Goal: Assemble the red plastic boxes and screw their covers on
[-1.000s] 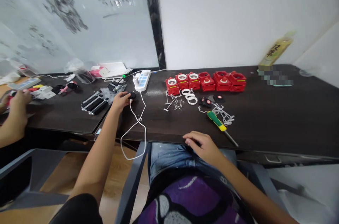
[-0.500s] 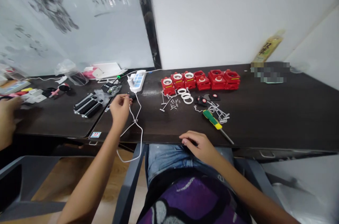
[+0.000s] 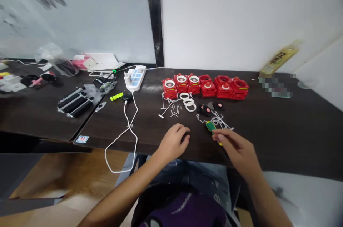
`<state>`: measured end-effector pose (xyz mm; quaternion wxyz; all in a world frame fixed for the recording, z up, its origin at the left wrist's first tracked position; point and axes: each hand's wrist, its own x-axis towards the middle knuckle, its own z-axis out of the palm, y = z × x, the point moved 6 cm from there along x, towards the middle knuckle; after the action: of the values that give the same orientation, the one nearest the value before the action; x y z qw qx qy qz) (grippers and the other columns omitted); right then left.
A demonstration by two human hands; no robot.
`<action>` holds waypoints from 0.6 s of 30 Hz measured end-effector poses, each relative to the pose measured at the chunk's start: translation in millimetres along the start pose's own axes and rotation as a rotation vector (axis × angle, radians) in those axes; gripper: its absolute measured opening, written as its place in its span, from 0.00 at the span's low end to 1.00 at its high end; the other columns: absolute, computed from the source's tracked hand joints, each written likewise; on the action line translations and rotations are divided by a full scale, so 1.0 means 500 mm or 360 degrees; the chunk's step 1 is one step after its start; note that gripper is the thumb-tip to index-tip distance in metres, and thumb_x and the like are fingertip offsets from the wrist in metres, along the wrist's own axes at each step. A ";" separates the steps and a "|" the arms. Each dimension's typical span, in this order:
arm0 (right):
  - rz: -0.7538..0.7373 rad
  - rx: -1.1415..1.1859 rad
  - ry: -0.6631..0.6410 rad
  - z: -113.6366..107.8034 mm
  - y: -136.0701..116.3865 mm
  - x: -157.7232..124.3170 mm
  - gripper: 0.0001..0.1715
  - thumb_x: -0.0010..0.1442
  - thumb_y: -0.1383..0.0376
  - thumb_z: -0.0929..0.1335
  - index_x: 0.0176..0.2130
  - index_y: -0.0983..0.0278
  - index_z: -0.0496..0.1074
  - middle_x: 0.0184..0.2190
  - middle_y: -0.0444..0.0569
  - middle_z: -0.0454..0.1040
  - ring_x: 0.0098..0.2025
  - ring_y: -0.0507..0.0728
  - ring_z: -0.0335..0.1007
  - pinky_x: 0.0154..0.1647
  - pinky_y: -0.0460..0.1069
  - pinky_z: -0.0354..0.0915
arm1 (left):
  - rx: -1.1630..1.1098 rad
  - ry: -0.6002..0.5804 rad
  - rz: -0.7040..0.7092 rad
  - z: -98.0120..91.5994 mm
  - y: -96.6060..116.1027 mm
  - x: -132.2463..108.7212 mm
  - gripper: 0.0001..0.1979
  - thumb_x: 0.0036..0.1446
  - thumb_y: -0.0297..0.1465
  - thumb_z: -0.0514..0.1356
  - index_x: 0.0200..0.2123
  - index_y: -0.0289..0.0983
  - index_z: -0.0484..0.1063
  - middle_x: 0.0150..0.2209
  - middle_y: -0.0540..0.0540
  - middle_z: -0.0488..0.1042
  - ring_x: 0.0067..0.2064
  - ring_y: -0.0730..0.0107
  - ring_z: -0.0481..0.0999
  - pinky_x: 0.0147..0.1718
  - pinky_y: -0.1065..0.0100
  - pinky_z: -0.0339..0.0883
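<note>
Nearer you than the red housings (image 3: 206, 91): the screwdriver (image 3: 210, 127), its green handle angled out beneath your fingertips, perhaps for easy reach.
Right hand (image 3: 239, 150): half-curled over it; whether it grips, I cannot tell.
Left hand (image 3: 173, 142): loosely curled before the housings, nothing visible in it.
White rings (image 3: 188, 104): overlapping just before the housings, presumably kept handy.

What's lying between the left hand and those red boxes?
In the head view, small pale pins, white rings and T-shaped rods lie between the left hand and the red boxes.
</note>
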<state>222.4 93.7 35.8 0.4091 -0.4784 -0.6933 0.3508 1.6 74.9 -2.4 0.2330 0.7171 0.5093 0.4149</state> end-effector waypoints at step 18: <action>-0.0377 -0.0761 -0.0429 -0.011 0.085 0.297 0.21 0.62 0.49 0.73 0.48 0.59 0.79 0.48 0.55 0.78 0.51 0.65 0.77 0.56 0.62 0.72 | 0.0093 -0.0128 -0.0279 0.035 -0.028 0.037 0.05 0.64 0.30 0.60 0.37 0.43 0.77 0.35 0.45 0.79 0.38 0.58 0.77 0.38 0.55 0.70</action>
<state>212.5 247.7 35.3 0.2273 -0.4261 -0.8553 0.1877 10.9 98.6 -16.1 0.2676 0.6923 0.5722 0.3488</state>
